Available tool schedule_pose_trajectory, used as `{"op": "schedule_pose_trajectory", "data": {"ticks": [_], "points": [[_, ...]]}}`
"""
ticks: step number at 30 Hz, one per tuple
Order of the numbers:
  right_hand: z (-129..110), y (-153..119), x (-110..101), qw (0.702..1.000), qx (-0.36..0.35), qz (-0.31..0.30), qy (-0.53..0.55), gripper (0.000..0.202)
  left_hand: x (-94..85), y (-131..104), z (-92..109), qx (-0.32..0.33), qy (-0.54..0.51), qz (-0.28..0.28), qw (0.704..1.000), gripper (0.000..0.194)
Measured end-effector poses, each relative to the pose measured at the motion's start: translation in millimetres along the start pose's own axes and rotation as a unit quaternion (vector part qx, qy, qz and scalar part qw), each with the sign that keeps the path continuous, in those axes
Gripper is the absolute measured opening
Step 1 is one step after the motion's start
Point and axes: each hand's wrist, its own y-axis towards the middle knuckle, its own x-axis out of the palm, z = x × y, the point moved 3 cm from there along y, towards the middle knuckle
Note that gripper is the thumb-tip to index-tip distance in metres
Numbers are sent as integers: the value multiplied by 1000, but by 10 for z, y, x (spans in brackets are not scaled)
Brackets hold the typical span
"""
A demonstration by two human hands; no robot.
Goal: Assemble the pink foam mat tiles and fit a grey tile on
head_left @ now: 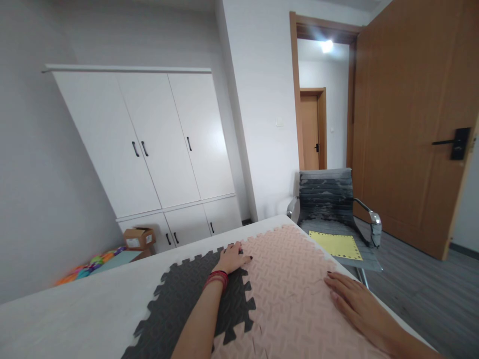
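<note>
A dark grey foam mat (pixel 179 291) with toothed edges lies on the white table, its right-hand teeth lying over or against the pink foam mats (pixel 282 257). Whether any of these teeth interlock, I cannot tell. My left hand (pixel 232 258), with red bands at the wrist, rests at the dark mat's far right corner, fingertips by the pink edge and thumb apart. Near the table's right side, my right hand (pixel 350 299) lies flat with fingers stretched over the pink mats. Seams show between the pink pieces. My left forearm hides part of the dark mat.
The white table (pixel 80 309) runs off to the left. Beyond its right edge, a grey chair (pixel 325 199) carries a yellow foam sheet (pixel 336 245). A cardboard box (pixel 138 239) and colourful items (pixel 99 260) sit behind the table, before a white cabinet (pixel 149 134). A wooden door (pixel 407 124) stands open.
</note>
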Motion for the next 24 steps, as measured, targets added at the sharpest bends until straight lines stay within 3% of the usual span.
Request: {"op": "schedule_pose_trajectory", "data": {"ticks": [6,12,15,19,21,24], "points": [[-72,-16,-88,1000,6,-11,-11,50,-23,-91,10,-21,-33,32,999,45],[-150,-71,-200,1000,-4,-7,-15,52,-153,-464,115,-13,-3,44,999,49],[-144,-100,-217,1000,-12,-4,-11,51,-306,-801,96,8,14,27,999,51],[-138,-145,-231,1000,-23,5,-5,51,-519,-1417,111,23,20,10,999,52],[-137,-169,-237,1000,-25,9,-3,52,-551,-1743,234,48,17,-9,999,50],[-125,-201,-239,1000,-22,10,-1,52,-462,-2142,539,89,12,-40,995,48]]}}
